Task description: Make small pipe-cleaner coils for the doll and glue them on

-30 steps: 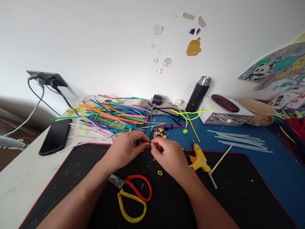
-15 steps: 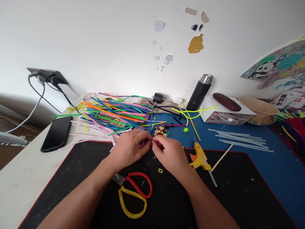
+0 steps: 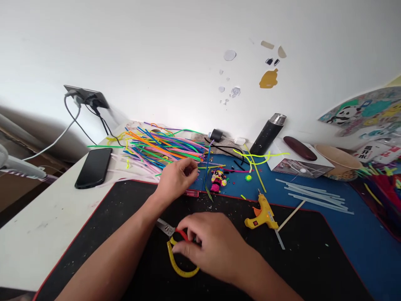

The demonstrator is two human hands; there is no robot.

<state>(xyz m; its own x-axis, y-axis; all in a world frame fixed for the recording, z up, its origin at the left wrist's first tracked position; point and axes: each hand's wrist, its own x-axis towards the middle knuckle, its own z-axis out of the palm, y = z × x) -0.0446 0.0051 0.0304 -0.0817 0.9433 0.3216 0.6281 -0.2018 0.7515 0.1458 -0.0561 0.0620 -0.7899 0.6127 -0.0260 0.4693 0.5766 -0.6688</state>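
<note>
My left hand [image 3: 177,179] is held over the mat's back edge, beside the pipe cleaners [image 3: 166,146]. Its fingers curl toward the thumb in a pinch, and whatever lies between them is too small to make out. Over the scissors [image 3: 169,229] hovers my right hand [image 3: 216,244], thumb and forefinger apart around the red handle loop; part of both loops is hidden beneath it. I cannot tell whether it touches them. A small doll-like figure [image 3: 216,179] in pink, yellow and black stands just right of my left hand.
A yellow glue gun [image 3: 263,213] lies on the black mat [image 3: 144,267], with glue sticks [image 3: 316,194] further right. Behind stand a black flask [image 3: 266,136], a white box [image 3: 300,165] and a bowl [image 3: 340,156]. A phone [image 3: 93,168] lies at left.
My hands have parted. The right hand has come back toward me, down to the scissors, while the left stays near the figure, which shows more fully. The view has shifted slightly.
</note>
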